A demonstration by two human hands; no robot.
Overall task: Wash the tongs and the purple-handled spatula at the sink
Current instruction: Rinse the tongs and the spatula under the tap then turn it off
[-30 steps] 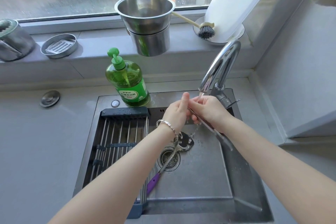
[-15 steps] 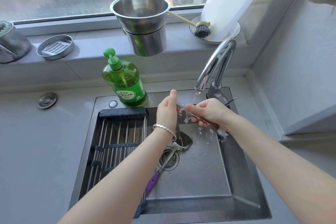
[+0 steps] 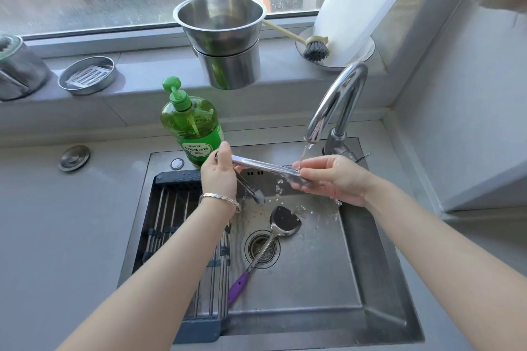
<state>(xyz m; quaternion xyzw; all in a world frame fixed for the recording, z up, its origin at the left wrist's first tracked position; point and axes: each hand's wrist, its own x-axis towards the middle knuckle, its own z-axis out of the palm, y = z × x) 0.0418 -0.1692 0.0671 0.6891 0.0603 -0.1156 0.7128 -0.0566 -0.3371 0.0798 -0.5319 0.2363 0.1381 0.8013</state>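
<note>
Head view, centre frame: we log the sink (image 3: pixel 370 293) first. This steel basin holds the purple-handled spatula (image 3: pixel 285 221), lying flat on the floor with its dark blade toward mid-frame. Its shaft crosses the drain strainer (image 3: pixel 261 249), and the purple grip points lower left beside the roll-up rack (image 3: pixel 176 208). Water droplets are scattered round the blade

Upper middle, on the sill: a steel bowl (image 3: pixel 219 23) sits nested in a steel canister (image 3: pixel 228 68). Upper left: a round tin (image 3: pixel 88 75) holds a white perforated insert. The soap bottle (image 3: pixel 191 125) at the sink's back edge is nearly full of green liquid

The tongs (image 3: pixel 262 166) are held above the back of the basin: bare metal, wet, arms splayed. One arm spans almost level between the hands; the other hangs down toward the basin. Left hand (image 3: pixel 218 177) grips the hinge end. Right hand (image 3: pixel 333 179) curls its fingers round the far tip, under the stream from the faucet (image 3: pixel 339 100)
</note>
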